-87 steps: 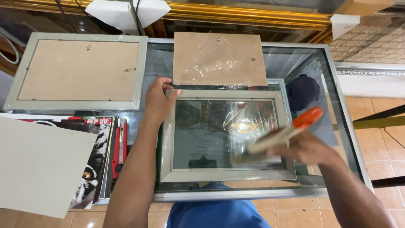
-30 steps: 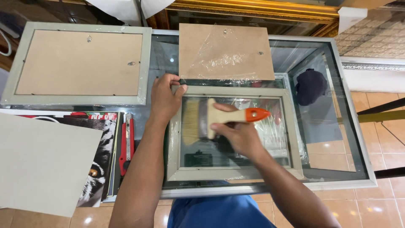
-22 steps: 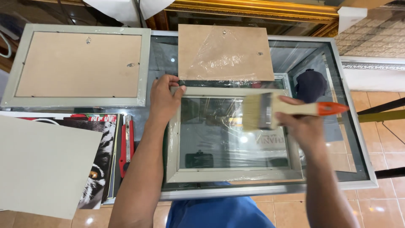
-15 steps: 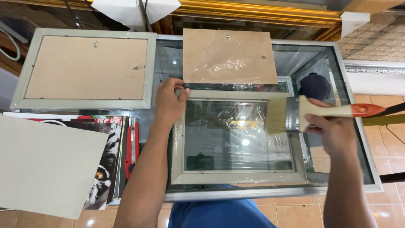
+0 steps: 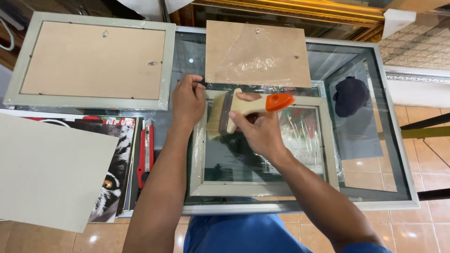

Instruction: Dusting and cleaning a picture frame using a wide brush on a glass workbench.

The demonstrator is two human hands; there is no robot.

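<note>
Right hand (image 5: 260,133) swinging the brush (image 5: 234,112) from three o'clock back to the frame's (image 5: 262,188) eleven-o'clock corner.

backing board (image 5: 258,52) behind, cutter (image 5: 145,152) left

Both bare forearms reached forward from the lower edge of the view and converged toward the middle. The left hand (image 5: 187,100) lay palm down at the end of a nearly straight arm, fingers curled over and pressing — knuckles raised, thumb tucked toward the right. The right hand (image 5: 258,133) sat just beside it, closed in a firm grip, its wrist bent inward and its forearm angled up from the lower right.
</note>
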